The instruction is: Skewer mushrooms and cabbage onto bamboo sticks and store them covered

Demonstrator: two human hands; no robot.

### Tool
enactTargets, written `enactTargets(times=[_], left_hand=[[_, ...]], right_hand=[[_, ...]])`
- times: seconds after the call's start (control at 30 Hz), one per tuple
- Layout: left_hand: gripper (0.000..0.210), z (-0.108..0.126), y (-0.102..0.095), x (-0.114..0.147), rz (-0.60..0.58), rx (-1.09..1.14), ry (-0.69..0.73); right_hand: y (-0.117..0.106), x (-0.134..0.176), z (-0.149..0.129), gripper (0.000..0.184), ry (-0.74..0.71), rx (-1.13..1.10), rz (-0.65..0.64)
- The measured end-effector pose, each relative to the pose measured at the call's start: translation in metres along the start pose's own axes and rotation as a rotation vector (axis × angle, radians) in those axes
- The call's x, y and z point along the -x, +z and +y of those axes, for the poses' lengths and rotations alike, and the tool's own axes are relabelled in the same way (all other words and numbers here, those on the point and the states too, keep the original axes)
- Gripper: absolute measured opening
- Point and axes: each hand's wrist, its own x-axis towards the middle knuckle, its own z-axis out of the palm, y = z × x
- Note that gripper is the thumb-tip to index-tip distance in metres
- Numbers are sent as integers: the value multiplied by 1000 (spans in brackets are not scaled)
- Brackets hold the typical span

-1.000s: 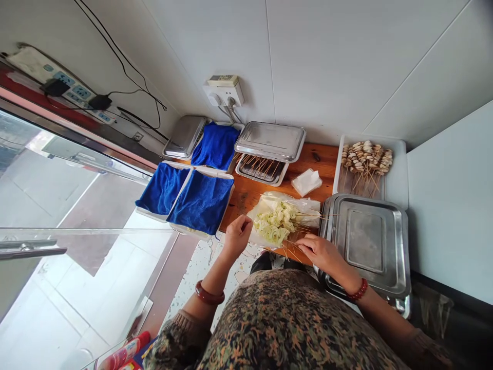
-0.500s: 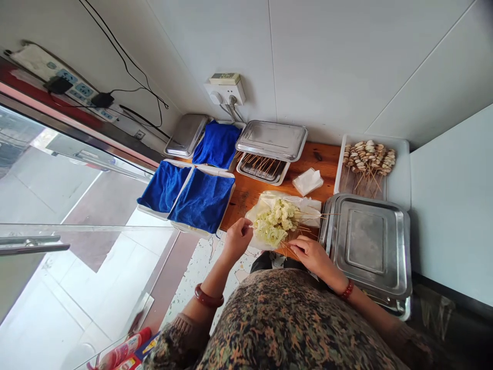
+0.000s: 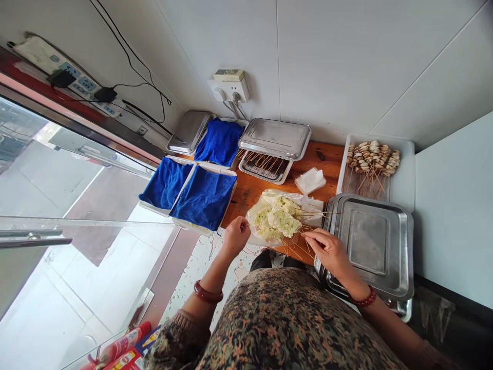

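Pale cauliflower skewers point(image 3: 269, 226) lie piled on a clear plastic bag point(image 3: 254, 205), their thin wooden sticks pointing mostly right. My right hand point(image 3: 329, 252) pinches the stick of one cauliflower skewer point(image 3: 285, 223), whose florets are over the pile. At the bag's left edge is my left hand point(image 3: 235, 237), its thumb and fingers pressed together. Whether it grips the bag's edge or something small, I cannot make out.
A stack of metal trays point(image 3: 379, 241) stands right of my right hand. Behind it, a white bin point(image 3: 404, 159) holds mushroom-like skewers point(image 3: 373, 156). Blue cloths point(image 3: 204, 195) cover containers at left. A metal lid point(image 3: 275, 137) partly covers a tray of skewers point(image 3: 265, 167). A small plastic packet point(image 3: 310, 181) lies on the wooden table point(image 3: 246, 192).
My right hand has moved right and a little up from the pile's near edge, with a cauliflower skewer now across the top. My left hand stays near the bag's left edge.
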Motion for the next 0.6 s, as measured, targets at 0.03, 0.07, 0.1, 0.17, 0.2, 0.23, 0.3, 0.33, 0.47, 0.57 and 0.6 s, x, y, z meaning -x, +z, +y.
enactTargets(times=[0.03,0.07,0.1,0.17,0.2,0.23,0.3,0.33,0.47,0.57,0.6], left_hand=[[5,-1,0,1,-5,9,-9],[6,-2,-1,2,-9,21,-19],[6,-3,-1,3,-11,34,-29],[7,-4,-2,5,-6,66,-51],[7,-5,-2,6,-1,86,-61],[8,-5,-2,7,4,110,-70],[8,-4,-3,10,7,172,-85],[8,-3,-3,12,1,210,-91],[14,7,-2,20,-42,383,-112],[20,15,1,26,-70,495,-127],[22,17,3,28,-78,524,-134]], right_hand=[[-1,0,0,25,-4,11,6],[-1,-1,0,25,-10,27,-1],[-1,-2,-1,26,-14,51,-22],[1,-2,-4,27,-23,116,-91],[2,-2,-6,27,-27,153,-129],[3,-3,-9,28,-30,190,-163],[6,-4,-14,28,-36,245,-218],[6,-5,-17,28,-38,263,-240],[5,-12,-27,28,-81,316,-297],[4,-19,-33,29,-146,368,-314],[4,-22,-34,30,-160,385,-314]])
